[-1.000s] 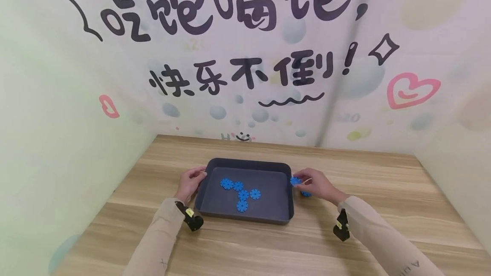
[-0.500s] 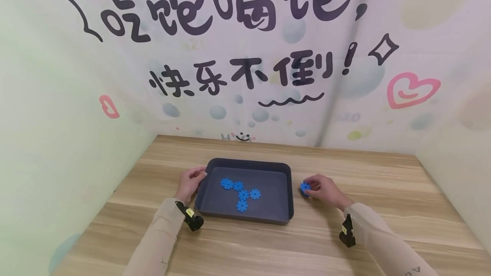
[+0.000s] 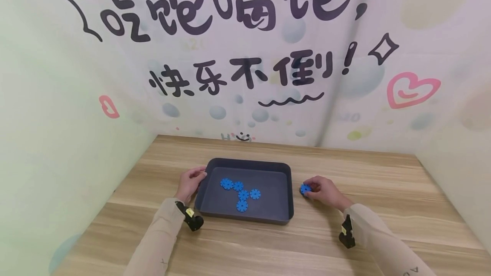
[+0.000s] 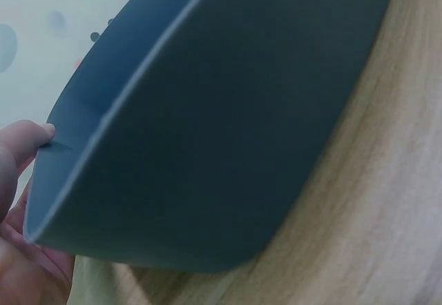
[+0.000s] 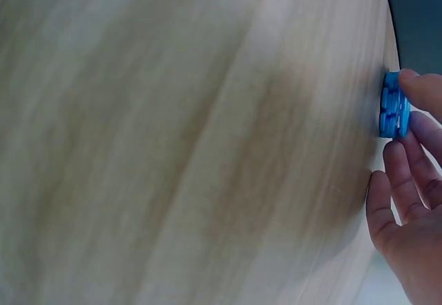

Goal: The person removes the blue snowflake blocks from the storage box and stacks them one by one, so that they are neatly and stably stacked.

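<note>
A: Where is the right hand (image 3: 325, 191)?

B: At three o'clock from the tray (image 3: 269, 207), just outside its wall, over a small stack (image 5: 389, 106) of blue discs on the desk (image 3: 253, 244). Its thumb and one finger are clamped on the top disc (image 5: 405, 108); the other fingers fan out, holding nothing.

A: How many discs are in that stack?

B: More than one layer shows from the right wrist, but the exact number is hard to tell.

A: And the left hand (image 3: 190, 183)?

B: At about ten o'clock on the tray, its fingers clamped on the wall, one tip over the rim.

A: What lies inside the tray?

B: More blue discs (image 3: 242, 205), lying loose: an overlapping bunch towards ten o'clock, one towards three, one towards six.

A: What could go wrong from here?

B: Probably the pinch first. The layers sit so close that fingers set slightly low could bring up two discs, or nudge the lower ones over the desk. The hold is only on a thin, notched edge, so a weak squeeze could let the disc slip.

A: And near the tray?

B: A low swing towards nine o'clock could knock the disc against the wall. If the left hand lifts or tugs its side, the tray may tilt and the loose discs may slide towards three o'clock.
</note>
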The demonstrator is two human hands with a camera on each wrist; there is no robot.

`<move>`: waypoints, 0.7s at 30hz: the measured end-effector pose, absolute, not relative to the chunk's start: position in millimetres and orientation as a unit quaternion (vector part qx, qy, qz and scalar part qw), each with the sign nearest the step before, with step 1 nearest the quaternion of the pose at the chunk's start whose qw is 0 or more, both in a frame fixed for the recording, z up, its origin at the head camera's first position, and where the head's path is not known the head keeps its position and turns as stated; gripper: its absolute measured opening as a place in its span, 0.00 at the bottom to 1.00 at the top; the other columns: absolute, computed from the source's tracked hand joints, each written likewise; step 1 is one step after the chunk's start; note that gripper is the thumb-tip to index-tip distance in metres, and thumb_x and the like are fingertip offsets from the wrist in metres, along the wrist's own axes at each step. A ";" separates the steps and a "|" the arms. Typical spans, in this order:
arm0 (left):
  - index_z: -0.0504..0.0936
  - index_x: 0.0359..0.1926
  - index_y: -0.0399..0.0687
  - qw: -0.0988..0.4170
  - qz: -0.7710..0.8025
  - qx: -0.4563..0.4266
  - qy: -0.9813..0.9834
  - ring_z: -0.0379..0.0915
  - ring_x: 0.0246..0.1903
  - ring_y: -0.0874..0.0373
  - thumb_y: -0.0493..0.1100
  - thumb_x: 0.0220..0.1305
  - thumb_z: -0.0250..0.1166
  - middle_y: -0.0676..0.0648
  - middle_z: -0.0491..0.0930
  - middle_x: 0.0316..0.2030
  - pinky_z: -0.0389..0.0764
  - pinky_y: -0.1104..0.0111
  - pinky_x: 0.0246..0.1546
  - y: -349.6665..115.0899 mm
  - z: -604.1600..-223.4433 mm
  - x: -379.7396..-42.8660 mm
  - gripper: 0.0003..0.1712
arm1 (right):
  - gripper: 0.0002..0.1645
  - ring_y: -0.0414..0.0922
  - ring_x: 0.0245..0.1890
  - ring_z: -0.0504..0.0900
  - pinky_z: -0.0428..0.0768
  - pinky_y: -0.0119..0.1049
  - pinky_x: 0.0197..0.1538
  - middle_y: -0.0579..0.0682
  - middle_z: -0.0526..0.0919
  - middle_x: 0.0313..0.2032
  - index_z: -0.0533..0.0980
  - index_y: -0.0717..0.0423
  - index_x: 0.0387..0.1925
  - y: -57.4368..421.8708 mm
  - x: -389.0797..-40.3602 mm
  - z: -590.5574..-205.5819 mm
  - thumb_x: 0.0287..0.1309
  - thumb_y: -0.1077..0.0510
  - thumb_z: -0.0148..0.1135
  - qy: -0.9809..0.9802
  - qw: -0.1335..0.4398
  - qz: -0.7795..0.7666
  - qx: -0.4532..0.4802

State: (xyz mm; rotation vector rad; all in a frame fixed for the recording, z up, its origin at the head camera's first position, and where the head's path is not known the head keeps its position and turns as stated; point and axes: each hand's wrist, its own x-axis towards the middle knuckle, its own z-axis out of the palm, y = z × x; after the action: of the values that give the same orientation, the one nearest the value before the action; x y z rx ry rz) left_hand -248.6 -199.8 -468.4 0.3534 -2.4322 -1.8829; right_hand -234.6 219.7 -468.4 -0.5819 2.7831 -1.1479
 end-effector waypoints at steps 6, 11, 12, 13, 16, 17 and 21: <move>0.76 0.49 0.38 0.021 -0.611 0.116 -0.783 0.71 0.28 0.59 0.37 0.56 0.60 0.44 0.77 0.35 0.71 0.71 0.24 -199.8 -469.0 -249.0 0.18 | 0.18 0.45 0.32 0.74 0.75 0.37 0.36 0.53 0.76 0.33 0.75 0.66 0.40 218.9 -234.3 -468.9 0.45 0.63 0.66 0.910 0.040 -0.372 -0.179; 0.76 0.49 0.38 0.017 -0.616 0.118 -0.778 0.71 0.27 0.59 0.37 0.56 0.60 0.45 0.77 0.35 0.71 0.71 0.24 -200.0 -468.6 -248.5 0.18 | 0.18 0.45 0.31 0.74 0.75 0.36 0.36 0.53 0.76 0.33 0.75 0.68 0.40 219.6 -234.7 -468.0 0.45 0.63 0.65 0.908 0.044 -0.371 -0.187; 0.76 0.49 0.38 0.017 -0.617 0.118 -0.778 0.71 0.27 0.59 0.37 0.56 0.60 0.44 0.77 0.35 0.71 0.71 0.24 -199.9 -468.4 -248.4 0.18 | 0.19 0.45 0.31 0.75 0.75 0.36 0.36 0.53 0.77 0.33 0.75 0.68 0.40 220.1 -235.0 -468.3 0.45 0.62 0.65 0.907 0.046 -0.374 -0.188; 0.76 0.49 0.38 0.017 -0.617 0.119 -0.778 0.71 0.27 0.59 0.37 0.56 0.60 0.44 0.77 0.35 0.71 0.71 0.24 -200.0 -468.2 -248.3 0.18 | 0.19 0.45 0.32 0.75 0.75 0.36 0.36 0.54 0.77 0.33 0.75 0.68 0.40 220.8 -235.2 -468.2 0.46 0.61 0.65 0.905 0.049 -0.377 -0.191; 0.76 0.49 0.38 0.016 -0.615 0.119 -0.780 0.71 0.27 0.59 0.38 0.56 0.60 0.44 0.77 0.36 0.71 0.71 0.23 -200.1 -467.7 -248.3 0.18 | 0.20 0.44 0.31 0.75 0.75 0.37 0.36 0.53 0.77 0.33 0.75 0.67 0.40 223.5 -235.6 -468.9 0.46 0.57 0.66 0.893 0.048 -0.396 -0.207; 0.76 0.49 0.39 0.017 -0.614 0.120 -0.780 0.71 0.27 0.59 0.38 0.56 0.60 0.44 0.77 0.36 0.71 0.71 0.24 -200.1 -467.5 -248.3 0.18 | 0.21 0.44 0.31 0.75 0.75 0.38 0.36 0.53 0.77 0.33 0.75 0.67 0.40 224.5 -235.6 -469.0 0.46 0.55 0.66 0.888 0.049 -0.402 -0.216; 0.76 0.49 0.39 0.019 -0.609 0.119 -0.784 0.71 0.29 0.59 0.38 0.56 0.60 0.43 0.76 0.37 0.72 0.71 0.24 -199.9 -467.9 -248.0 0.18 | 0.24 0.42 0.30 0.75 0.75 0.36 0.34 0.51 0.77 0.32 0.75 0.65 0.40 229.5 -238.8 -475.0 0.47 0.50 0.65 0.871 0.040 -0.421 -0.251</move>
State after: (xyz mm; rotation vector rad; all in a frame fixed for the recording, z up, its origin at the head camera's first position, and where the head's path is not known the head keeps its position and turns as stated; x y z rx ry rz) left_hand -248.0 -199.9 -467.9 0.3704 -2.4323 -1.8904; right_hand -238.8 229.5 -475.0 -0.7691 2.6665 -1.2907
